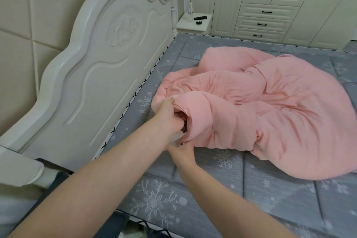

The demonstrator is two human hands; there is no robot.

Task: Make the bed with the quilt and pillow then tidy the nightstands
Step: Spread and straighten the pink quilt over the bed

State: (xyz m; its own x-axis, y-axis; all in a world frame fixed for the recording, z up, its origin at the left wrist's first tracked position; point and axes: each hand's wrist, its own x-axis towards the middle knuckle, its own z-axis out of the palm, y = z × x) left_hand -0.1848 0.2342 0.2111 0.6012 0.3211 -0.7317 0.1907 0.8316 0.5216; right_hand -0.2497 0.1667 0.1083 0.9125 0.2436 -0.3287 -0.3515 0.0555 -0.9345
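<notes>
Quilt (260,106): pink, bunched in a heap on the grey snowflake mattress (222,189), near the headboard (100,60).
Left hand (168,116): grip clenched on a fold at the quilt's near edge.
Right hand (181,151): grip closed on the quilt's lower edge, just below the left hand.
Nightstand (190,24): beyond the bed's far corner; a bottle (190,8) and dark small items are seen on it.

Pink quilt (260,106) lies crumpled on the grey snowflake mattress (212,189), white nightstand (193,25) beyond
</notes>
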